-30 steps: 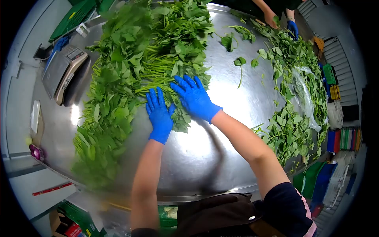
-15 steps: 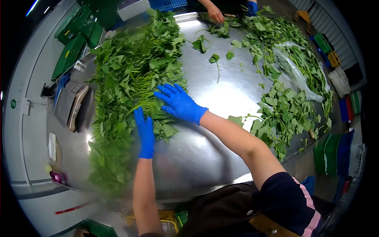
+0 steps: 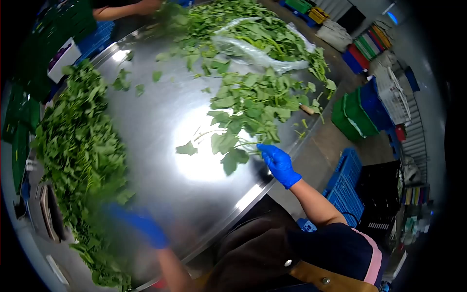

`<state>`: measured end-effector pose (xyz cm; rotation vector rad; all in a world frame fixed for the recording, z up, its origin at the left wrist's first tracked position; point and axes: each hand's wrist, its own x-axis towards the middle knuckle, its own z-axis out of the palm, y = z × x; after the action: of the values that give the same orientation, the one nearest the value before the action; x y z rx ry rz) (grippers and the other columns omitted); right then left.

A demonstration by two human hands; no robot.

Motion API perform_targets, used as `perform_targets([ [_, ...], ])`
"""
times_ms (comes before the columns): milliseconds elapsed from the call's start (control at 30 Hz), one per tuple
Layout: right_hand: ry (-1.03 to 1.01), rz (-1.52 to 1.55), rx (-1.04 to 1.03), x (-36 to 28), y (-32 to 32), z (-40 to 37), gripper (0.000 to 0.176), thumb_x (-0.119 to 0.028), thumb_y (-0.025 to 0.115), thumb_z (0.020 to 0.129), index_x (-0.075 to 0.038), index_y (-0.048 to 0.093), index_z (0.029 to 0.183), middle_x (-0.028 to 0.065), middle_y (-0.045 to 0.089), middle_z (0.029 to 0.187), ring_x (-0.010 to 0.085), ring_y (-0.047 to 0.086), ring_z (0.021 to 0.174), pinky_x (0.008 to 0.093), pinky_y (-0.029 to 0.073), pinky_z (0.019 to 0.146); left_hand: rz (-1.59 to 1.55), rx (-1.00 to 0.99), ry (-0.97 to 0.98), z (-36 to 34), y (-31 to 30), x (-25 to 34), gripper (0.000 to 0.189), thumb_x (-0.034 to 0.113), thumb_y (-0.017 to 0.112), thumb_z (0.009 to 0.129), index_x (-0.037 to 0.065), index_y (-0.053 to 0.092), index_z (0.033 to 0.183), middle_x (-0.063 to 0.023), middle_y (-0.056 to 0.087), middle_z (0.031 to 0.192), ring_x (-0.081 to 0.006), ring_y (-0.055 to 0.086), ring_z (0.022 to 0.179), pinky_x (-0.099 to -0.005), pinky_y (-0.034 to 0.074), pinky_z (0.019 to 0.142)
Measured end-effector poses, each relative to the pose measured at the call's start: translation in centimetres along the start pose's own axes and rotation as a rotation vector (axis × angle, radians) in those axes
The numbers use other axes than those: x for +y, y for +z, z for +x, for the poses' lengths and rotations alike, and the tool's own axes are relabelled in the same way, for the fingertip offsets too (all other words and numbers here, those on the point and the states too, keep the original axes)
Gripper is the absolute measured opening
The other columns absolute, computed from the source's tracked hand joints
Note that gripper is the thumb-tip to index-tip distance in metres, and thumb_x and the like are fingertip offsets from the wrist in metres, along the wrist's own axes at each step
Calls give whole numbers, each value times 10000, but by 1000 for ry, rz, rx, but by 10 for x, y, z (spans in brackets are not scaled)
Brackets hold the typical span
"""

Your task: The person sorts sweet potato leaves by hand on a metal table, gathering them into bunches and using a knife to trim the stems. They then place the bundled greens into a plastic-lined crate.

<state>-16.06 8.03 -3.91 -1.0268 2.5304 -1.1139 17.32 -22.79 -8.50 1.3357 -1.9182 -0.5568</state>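
Observation:
My right hand [image 3: 278,164], in a blue glove, is at the near right edge of the metal table [image 3: 151,121]. Its fingers are closed around the stem ends of some leafy greens [image 3: 236,151], part of a loose heap. My left hand [image 3: 141,226], also blue-gloved, is smeared by motion beside the long pile of leafy greens [image 3: 80,151] on the left; its fingers cannot be made out. Clear plastic [image 3: 253,53] lies over more greens at the far right.
Across the table is another person's hand [image 3: 148,7] by blurred greens. A scale [image 3: 47,211] stands beyond the left pile. A short brown piece [image 3: 306,109] lies near the right edge. Green crates [image 3: 352,117] and a blue crate [image 3: 345,182] stand on the floor at right.
My view has turned to the right. My right hand has left the long pile and closed on stems in the right heap. My left hand has drawn away from the pile's middle.

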Motion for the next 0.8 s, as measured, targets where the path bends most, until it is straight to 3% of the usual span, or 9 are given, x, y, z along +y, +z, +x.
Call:
perform_targets([
  [100,-60,-241,221,50,-43,23,301,-133,613,879,-110,628,1179,114,651,1072,271,642,947,351,501,803,-174,-420,84,-42,22,80,1047,281,755,731,28,90,1498,-153,117,1558,-282,155,1432,-409,148,1157],
  [300,165,2,373,155,-104,137,518,-253,619,896,-50,463,1346,197,523,1294,337,538,1154,392,434,956,88,-557,243,-89,112,121,1298,476,844,565,8,67,1493,-205,58,1558,-360,46,1442,-489,32,1149],
  [400,-27,-169,420,204,-98,205,703,-378,630,872,-10,354,1404,250,432,1370,391,444,1241,432,346,1046,182,-572,309,-101,169,175,1356,527,845,535,3,39,1492,-228,46,1551,-398,5,1436,-530,-3,1132],
  [567,-92,-178,233,176,-39,261,773,-476,619,848,-104,310,1452,296,341,1399,475,376,1227,517,312,1036,169,-596,316,-100,275,269,1407,520,870,481,14,35,1493,-247,67,1539,-416,37,1426,-548,16,1126],
  [633,-277,-12,75,150,-28,266,760,-444,633,845,-103,319,1447,272,462,1260,434,444,1178,483,352,1012,119,-561,291,-90,312,292,1402,501,880,468,10,57,1490,-246,77,1537,-410,65,1422,-533,28,1133],
  [700,-369,212,-218,137,-18,263,757,-409,661,830,-104,338,1443,180,477,950,342,480,890,446,409,831,42,-552,261,-78,340,298,1411,528,876,463,-13,66,1483,-246,52,1543,-397,54,1427,-515,21,1145],
  [733,-383,220,-360,131,-15,259,768,-394,659,823,-102,325,1449,211,495,1090,371,488,1006,441,406,910,93,-578,326,-76,344,303,1179,483,786,674,7,80,1489,-213,79,1549,-359,109,1426,-476,96,1154],
  [767,-469,288,-288,127,-12,246,794,-361,661,813,-121,286,1471,243,457,1250,410,458,1136,432,372,1008,-191,-571,158,-80,352,302,1070,446,725,745,14,89,1490,-197,100,1547,-339,137,1420,-456,131,1149],
  [800,-317,431,-456,128,-16,233,827,-349,673,810,-149,244,1489,234,356,1417,389,375,1290,414,302,1095,-474,-552,-7,-84,366,296,961,409,663,817,22,99,1491,-180,120,1546,-319,166,1414,-436,166,1145],
])
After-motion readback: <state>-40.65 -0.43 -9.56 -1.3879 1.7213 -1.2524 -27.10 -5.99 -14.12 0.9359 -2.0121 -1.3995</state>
